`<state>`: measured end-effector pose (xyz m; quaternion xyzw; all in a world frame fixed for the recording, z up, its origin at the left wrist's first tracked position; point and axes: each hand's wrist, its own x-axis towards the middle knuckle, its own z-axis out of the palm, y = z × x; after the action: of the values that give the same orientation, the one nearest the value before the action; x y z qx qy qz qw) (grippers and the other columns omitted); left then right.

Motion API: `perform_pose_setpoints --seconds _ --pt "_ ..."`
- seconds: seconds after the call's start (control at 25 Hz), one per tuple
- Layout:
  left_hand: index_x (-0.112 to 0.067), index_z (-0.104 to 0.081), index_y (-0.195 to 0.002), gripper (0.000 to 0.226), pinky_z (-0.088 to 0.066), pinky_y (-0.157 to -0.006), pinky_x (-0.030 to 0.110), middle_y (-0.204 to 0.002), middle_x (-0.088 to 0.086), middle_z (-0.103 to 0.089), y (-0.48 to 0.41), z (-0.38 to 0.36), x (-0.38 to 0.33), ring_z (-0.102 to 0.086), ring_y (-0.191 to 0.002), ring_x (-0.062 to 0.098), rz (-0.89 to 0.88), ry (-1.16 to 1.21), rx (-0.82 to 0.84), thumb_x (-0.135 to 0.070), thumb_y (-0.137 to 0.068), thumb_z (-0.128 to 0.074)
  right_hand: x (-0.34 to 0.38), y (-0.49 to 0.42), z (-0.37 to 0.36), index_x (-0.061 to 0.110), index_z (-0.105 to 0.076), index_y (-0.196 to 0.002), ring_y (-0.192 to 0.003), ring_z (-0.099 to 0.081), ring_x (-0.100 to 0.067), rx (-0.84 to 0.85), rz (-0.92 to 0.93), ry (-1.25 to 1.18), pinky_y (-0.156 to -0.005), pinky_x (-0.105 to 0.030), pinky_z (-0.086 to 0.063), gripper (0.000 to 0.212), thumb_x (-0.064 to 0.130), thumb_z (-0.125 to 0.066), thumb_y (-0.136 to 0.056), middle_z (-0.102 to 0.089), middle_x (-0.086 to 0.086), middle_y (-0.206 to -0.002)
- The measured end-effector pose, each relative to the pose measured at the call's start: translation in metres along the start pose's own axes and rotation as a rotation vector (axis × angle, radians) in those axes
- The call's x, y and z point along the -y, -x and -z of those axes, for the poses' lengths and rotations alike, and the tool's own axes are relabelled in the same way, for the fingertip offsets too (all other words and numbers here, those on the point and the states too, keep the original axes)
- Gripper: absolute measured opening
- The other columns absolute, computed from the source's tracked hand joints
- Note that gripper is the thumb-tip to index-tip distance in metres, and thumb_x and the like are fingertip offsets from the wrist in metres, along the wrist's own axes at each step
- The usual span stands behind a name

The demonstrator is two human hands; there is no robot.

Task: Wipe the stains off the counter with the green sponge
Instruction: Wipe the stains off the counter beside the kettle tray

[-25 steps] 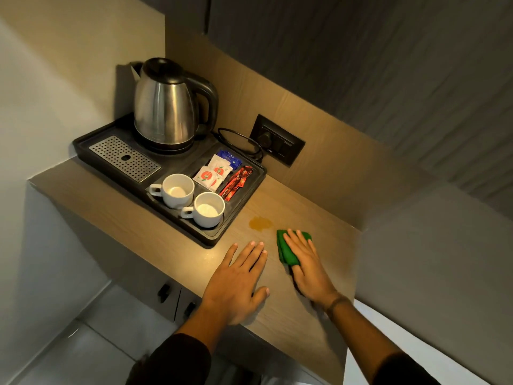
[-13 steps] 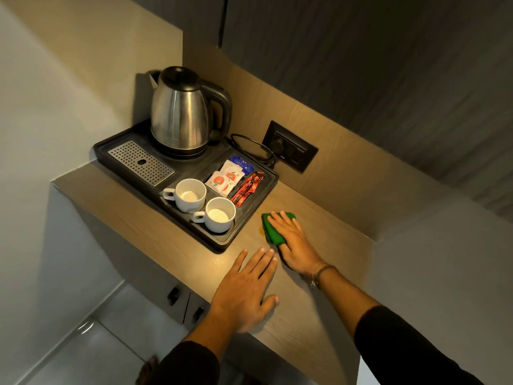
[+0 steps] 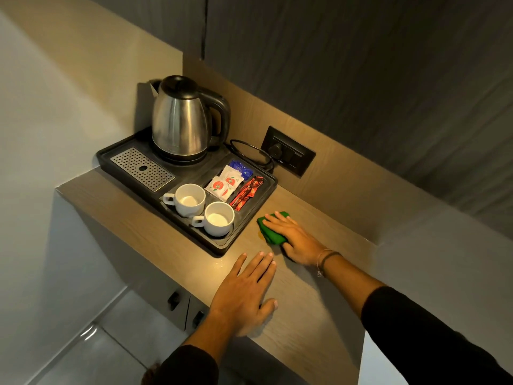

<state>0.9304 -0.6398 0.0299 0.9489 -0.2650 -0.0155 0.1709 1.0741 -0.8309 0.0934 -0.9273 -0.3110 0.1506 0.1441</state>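
The green sponge [image 3: 270, 232] lies on the wooden counter [image 3: 311, 298], just right of the black tray. My right hand [image 3: 294, 238] presses down on it, fingers spread over its top. A sliver of the amber stain [image 3: 260, 235] peeks out at the sponge's left edge; the rest is covered. My left hand [image 3: 247, 291] rests flat on the counter near its front edge, fingers apart, holding nothing.
A black tray [image 3: 222, 244] holds a steel kettle [image 3: 183, 120], two white cups [image 3: 188, 200], and sachets [image 3: 230, 182]. A wall socket [image 3: 288, 154] with the kettle cord sits behind. The counter ends at a wall on the right.
My right hand slid the sponge forward and left onto the amber stain, which was fully visible a second ago. The left hand stayed flat in place.
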Motion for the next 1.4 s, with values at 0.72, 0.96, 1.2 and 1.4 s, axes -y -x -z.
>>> perform_pose_setpoints --seconds 0.72,0.96,1.2,1.4 --pt "-0.018 -0.004 -0.166 0.079 0.006 -0.129 0.050 -0.177 0.003 0.000 0.000 -0.002 0.000 0.009 -0.160 0.019 0.007 -0.011 -0.014 -0.065 -0.106 -0.026 -0.038 0.060 0.013 0.031 -0.027 -0.157 -0.157 -0.004 -0.025 0.105 0.204 0.178 -0.127 -0.046 -0.001 0.099 -0.015 -0.061 -0.077 -0.024 0.005 -0.167" --pt "-0.020 -0.003 -0.166 0.080 0.003 -0.130 0.052 -0.177 0.003 0.001 -0.001 -0.005 0.001 0.012 -0.160 0.018 0.010 -0.005 0.002 -0.066 -0.105 -0.025 -0.038 0.043 0.027 0.024 -0.028 -0.158 -0.157 -0.002 -0.028 0.011 -0.128 0.069 -0.126 -0.057 -0.003 0.098 -0.021 -0.049 -0.073 -0.020 -0.004 -0.169" --pt "-0.018 -0.005 -0.166 0.080 0.000 -0.130 0.054 -0.176 0.004 -0.001 -0.001 -0.006 0.002 0.010 -0.160 0.019 0.009 -0.018 -0.004 -0.065 -0.105 -0.026 -0.020 0.113 -0.039 0.036 -0.016 -0.159 -0.157 0.006 -0.018 -0.065 0.014 0.077 -0.125 -0.040 0.009 0.106 -0.016 -0.051 -0.074 -0.010 0.012 -0.171" --pt "-0.018 -0.004 -0.166 0.079 0.001 -0.130 0.054 -0.177 0.003 0.002 0.000 -0.003 0.002 0.012 -0.159 0.019 0.002 -0.008 0.008 -0.065 -0.105 -0.023 -0.045 0.134 -0.015 0.025 -0.025 -0.158 -0.157 -0.004 -0.030 -0.176 -0.251 -0.006 -0.127 -0.045 0.002 0.103 -0.022 -0.046 -0.068 -0.017 -0.001 -0.169"
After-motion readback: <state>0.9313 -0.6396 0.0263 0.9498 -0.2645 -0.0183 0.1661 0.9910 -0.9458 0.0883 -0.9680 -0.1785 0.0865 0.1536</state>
